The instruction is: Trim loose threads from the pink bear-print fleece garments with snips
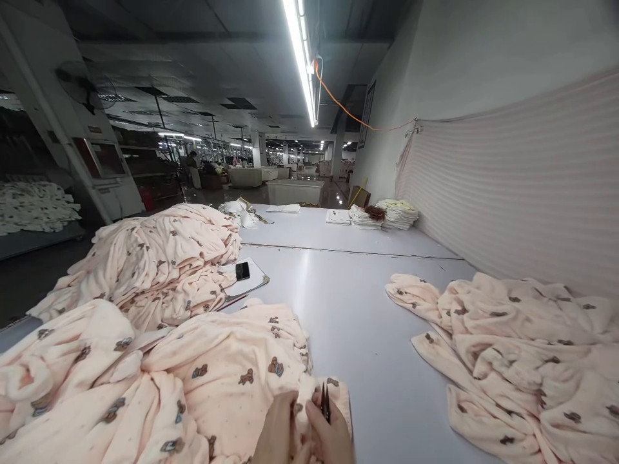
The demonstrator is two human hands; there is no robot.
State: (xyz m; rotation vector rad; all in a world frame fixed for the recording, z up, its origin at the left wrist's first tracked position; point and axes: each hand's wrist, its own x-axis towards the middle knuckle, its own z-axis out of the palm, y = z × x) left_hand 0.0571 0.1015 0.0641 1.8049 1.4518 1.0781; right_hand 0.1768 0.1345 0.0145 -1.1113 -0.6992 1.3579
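Observation:
Pale pink plush cloth (pixel 232 367) with a small bear print lies bunched at the front of the table, spreading to the left. At its right end my left hand (pixel 278 428) pinches a folded edge of it. My right hand (pixel 333 435) is closed beside it, touching the same edge. Dark, pointed thread snips (pixel 325 405) stick up from my right hand, blades upward. The lower part of both hands and the snips' handle are hidden.
A heap of the same cloth (pixel 169 245) lies at the far left, another pile (pixel 532 361) at the right. A phone (pixel 242 270) rests on a clipboard (pixel 256 280). Folded white stacks (pixel 366 218) stand at the back of the white table (pixel 358 290). Striped cloth (pixel 522 167) covers the right wall.

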